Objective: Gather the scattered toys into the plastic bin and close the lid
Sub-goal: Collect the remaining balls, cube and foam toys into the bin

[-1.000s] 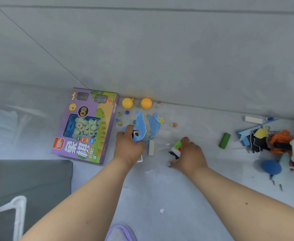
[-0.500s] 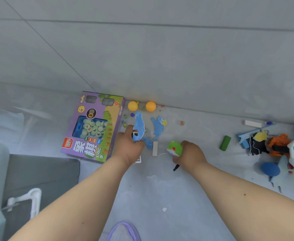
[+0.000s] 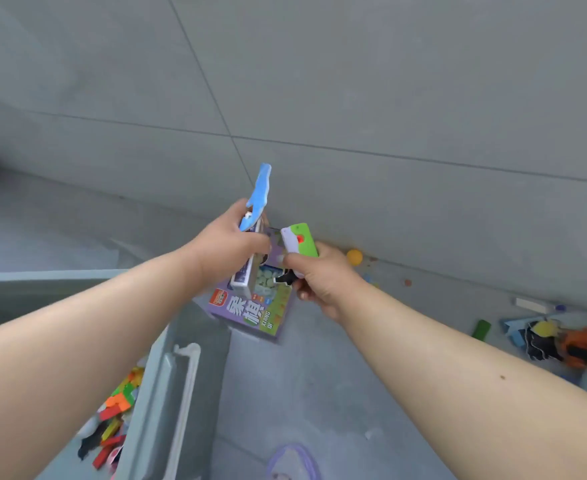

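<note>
left hand (image 3: 228, 242) is up in the middle of the frame, fingers curled tight around a blue shark-shaped toy (image 3: 259, 195) that pokes up toward the top, and there's a small white-and-dark box (image 3: 245, 280) pinned in the same grip, hanging down below the knuckles. right hand (image 3: 323, 280) sits just beside it, a touch lower and to the right, fingers wrapped around a green and white toy (image 3: 299, 240) with an orange dot, a dark bit sticking out by the thumb. behind both hands, lying flat on the grey floor, the purple game box (image 3: 261, 313) with its big printed characters. down in the lower left, the plastic bin (image 3: 167, 393) is open, grey wall and white handle facing us, a heap of colourful blocks (image 3: 115, 417) already inside; i can't make out a lid. an orange ball (image 3: 354, 256) rests against the wall at centre right. over at the right edge, a green block (image 3: 481, 330), a white stick (image 3: 529, 304), and a jumble of blue, black, yellow and orange toys (image 3: 555, 342) lying on the floor. a lilac slipper (image 3: 294, 462) peeks in at the bottom.
</note>
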A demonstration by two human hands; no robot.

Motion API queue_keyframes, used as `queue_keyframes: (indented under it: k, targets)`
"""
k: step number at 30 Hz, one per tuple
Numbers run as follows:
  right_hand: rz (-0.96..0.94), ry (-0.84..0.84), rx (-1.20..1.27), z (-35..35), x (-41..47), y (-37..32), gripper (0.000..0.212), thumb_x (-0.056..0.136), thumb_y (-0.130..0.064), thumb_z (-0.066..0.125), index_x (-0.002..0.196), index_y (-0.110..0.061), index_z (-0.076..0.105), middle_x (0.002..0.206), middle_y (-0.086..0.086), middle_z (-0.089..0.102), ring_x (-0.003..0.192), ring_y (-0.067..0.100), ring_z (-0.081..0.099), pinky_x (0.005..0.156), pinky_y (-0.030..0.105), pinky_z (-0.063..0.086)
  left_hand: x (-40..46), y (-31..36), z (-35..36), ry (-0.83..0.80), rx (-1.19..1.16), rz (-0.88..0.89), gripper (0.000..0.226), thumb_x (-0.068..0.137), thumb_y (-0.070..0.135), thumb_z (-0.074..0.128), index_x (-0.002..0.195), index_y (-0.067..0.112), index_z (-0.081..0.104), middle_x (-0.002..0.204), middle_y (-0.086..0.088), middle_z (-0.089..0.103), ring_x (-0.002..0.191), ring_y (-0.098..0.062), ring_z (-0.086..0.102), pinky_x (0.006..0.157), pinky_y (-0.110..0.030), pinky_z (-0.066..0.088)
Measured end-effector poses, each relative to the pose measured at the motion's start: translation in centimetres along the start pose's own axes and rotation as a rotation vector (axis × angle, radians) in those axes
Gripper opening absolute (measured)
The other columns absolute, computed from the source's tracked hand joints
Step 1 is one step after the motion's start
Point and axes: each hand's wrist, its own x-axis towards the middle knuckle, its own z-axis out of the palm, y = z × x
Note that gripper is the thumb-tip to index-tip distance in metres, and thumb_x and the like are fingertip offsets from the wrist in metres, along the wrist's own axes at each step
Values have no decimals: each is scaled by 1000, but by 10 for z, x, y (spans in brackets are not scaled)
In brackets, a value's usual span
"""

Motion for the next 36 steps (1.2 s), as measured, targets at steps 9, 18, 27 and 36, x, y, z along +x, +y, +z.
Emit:
queue_keyframes:
  k: [9, 18, 27, 36]
  targets:
    - [78, -290, -163, 148, -52, -12, 22, 77, -14, 70, 80, -16, 48, 69, 9, 59, 49, 16, 47, 44, 21, 35, -108, -90, -106, 247, 100, -220, 41, 67, 26, 60, 104, 41, 51, 91, -6, 61, 80, -24, 57, 74, -35, 44]
    - [181, -325, -450, 211, -60, 23, 29, 84, -1, 58, 112, 7, 57, 106, 19, 63, 107, 32, 63, 88, 37, 55, -143, -167, -121, 253, 34, -467, 34, 74, 27, 70, 102, 27, 50, 85, -10, 60, 67, -24, 54, 65, -39, 55]
    - [18, -202, -495, 187, -56, 19, 30, 83, -3, 52, 111, 7, 58, 96, 13, 62, 88, 19, 62, 92, 50, 51, -127, -161, -119, 267, -48, -453, 62, 83, 2, 68, 136, 21, 43, 94, 1, 47, 80, -24, 65, 67, -33, 59]
    - [-72, 199, -375, 76, -40, 16, 20, 82, -6, 47, 71, -22, 52, 75, -4, 57, 74, 25, 60, 72, 37, 54, -71, -57, -78, 367, 68, -104, 18, 86, 17, 59, 104, 16, 58, 109, -6, 60, 96, -22, 63, 63, -32, 57]
